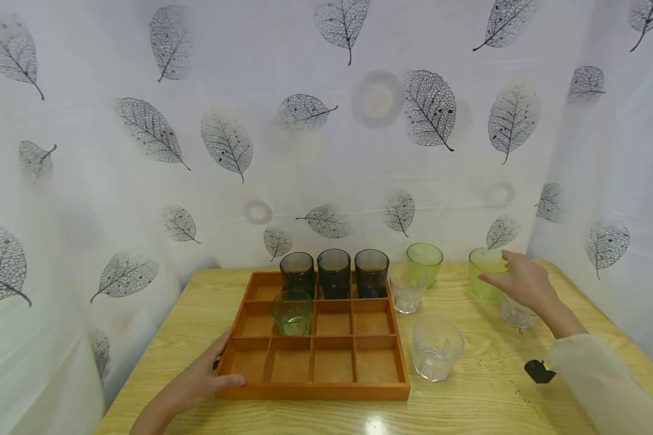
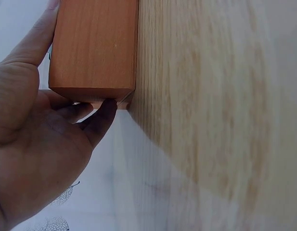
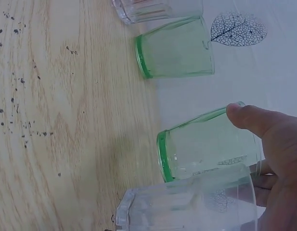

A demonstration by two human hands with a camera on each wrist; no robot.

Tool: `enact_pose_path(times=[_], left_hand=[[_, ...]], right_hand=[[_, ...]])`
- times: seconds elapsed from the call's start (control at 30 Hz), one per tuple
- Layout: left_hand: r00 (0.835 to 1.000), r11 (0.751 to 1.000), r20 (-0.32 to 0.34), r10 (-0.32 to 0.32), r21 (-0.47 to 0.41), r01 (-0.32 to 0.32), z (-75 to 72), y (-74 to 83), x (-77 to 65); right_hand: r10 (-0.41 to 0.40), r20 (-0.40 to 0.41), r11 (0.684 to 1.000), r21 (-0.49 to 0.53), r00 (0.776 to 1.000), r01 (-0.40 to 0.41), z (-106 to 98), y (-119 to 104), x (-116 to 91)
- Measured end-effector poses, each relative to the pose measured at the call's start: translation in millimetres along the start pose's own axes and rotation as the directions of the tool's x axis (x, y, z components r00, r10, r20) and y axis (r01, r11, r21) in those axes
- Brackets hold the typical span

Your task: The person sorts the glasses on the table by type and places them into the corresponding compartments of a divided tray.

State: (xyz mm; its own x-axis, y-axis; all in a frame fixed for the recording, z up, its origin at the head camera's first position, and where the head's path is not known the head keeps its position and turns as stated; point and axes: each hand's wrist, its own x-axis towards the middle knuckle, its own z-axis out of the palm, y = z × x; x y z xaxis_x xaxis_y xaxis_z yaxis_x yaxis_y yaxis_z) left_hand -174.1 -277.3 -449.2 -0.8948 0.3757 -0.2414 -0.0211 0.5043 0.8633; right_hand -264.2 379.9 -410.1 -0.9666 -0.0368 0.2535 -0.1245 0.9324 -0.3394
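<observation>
My left hand (image 1: 196, 377) holds the front left corner of a divided wooden tray (image 1: 315, 391). In the left wrist view its thumb lies along one face and the fingers curl round the tray's end. At the back right my right hand (image 1: 528, 287) grips a light green glass (image 1: 481, 281) near the rim, thumb on one side, fingers on the other. A clear glass (image 3: 187, 207) stands close beside it, partly covering it in the right wrist view. Another light green glass (image 1: 425, 263) stands further left.
Three dark grey glasses (image 1: 334, 275) sit in the tray's back row, and a green glass (image 1: 292, 314) in its middle row. Right of the tray stand two clear glasses (image 1: 437, 353). A small black object (image 1: 539, 371) lies near the right sleeve. A leaf-print curtain (image 1: 315, 169) hangs behind.
</observation>
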Motion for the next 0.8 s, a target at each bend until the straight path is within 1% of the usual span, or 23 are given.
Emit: enact_pose_path(times=[0.2, 0.37, 0.63, 0.8], left_hand=[[1.0, 1.0, 0.001, 0.006, 0.008, -0.006, 0.3, 0.1, -0.1], [1.0, 1.0, 0.002, 0.003, 0.005, -0.003, -0.4, -0.3, 0.6], [1.0, 1.0, 0.0, 0.0, 0.009, 0.0, -0.7, -0.7, 0.4], [1.0, 1.0, -0.007, 0.0, 0.026, 0.0, -0.4, -1.2, 0.4]], right_hand=[[-0.024, -0.087, 0.991, 0.127, 0.996, 0.035, -3.9, -8.4, -5.0], [-0.049, -0.137, 0.982, 0.174, 0.989, 0.073, -9.3, -22.8, -11.1], [-0.038, -0.103, 0.975, 0.215, 0.994, 0.06, -16.6, -42.7, -22.3], [-0.054, -0.093, 0.967, 0.242, 0.994, 0.075, -18.6, -57.6, -29.1]])
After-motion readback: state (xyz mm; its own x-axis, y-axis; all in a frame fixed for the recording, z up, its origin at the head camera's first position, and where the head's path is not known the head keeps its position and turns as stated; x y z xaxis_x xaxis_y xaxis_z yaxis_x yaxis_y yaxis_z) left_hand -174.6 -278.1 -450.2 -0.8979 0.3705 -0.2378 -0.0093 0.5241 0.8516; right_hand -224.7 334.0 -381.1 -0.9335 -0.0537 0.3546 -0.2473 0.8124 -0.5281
